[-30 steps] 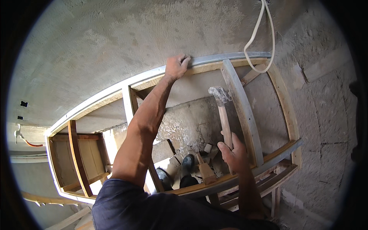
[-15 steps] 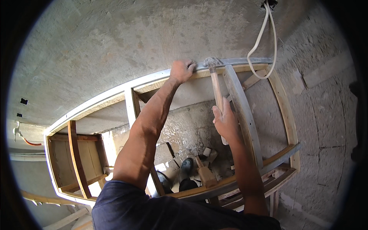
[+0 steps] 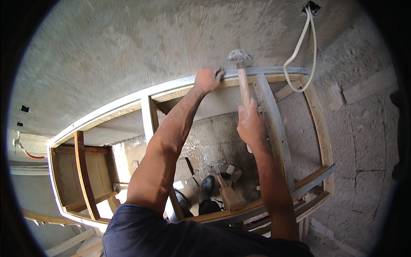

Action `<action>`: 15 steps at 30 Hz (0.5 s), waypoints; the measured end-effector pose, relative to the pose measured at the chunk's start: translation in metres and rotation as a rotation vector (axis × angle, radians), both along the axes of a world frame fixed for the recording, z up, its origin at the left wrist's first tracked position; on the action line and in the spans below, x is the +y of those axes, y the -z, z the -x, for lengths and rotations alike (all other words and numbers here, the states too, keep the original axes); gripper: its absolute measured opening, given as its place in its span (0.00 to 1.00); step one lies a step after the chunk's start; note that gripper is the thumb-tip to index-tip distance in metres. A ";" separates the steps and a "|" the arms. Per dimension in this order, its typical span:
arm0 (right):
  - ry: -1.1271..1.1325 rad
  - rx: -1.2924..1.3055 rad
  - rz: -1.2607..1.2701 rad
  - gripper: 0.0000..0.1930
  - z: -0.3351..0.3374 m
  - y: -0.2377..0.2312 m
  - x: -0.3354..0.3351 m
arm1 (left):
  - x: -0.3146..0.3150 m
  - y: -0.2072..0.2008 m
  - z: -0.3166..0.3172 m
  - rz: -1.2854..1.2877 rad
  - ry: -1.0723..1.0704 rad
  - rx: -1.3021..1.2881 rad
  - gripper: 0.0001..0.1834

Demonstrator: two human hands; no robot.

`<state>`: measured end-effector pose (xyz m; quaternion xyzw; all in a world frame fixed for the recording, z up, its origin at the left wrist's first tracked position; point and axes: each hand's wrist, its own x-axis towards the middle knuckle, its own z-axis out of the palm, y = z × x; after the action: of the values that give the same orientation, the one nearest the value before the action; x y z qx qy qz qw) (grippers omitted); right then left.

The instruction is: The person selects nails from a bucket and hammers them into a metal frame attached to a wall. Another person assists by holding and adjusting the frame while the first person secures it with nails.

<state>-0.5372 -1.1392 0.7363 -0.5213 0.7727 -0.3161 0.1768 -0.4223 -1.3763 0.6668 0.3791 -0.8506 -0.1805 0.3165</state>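
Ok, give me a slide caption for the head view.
Right hand gripping a hammer, left hand on the grey-edged wooden frame beside a rough wall.

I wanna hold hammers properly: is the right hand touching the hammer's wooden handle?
Touching: in the head view, the right hand wraps around the wooden handle.

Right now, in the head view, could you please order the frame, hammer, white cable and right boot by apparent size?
1. Frame: spans most of the view.
2. Hammer and white cable: similar in length, so left unranked.
3. Right boot: looks smallest, though farther from the camera.
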 end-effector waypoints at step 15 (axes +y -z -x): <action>-0.012 0.021 -0.168 0.22 0.005 0.004 -0.010 | -0.002 0.000 0.001 -0.013 -0.008 -0.068 0.13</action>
<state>-0.5423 -1.1489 0.7319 -0.5125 0.7952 -0.2436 0.2136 -0.4233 -1.3782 0.6670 0.3906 -0.8580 -0.1719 0.2857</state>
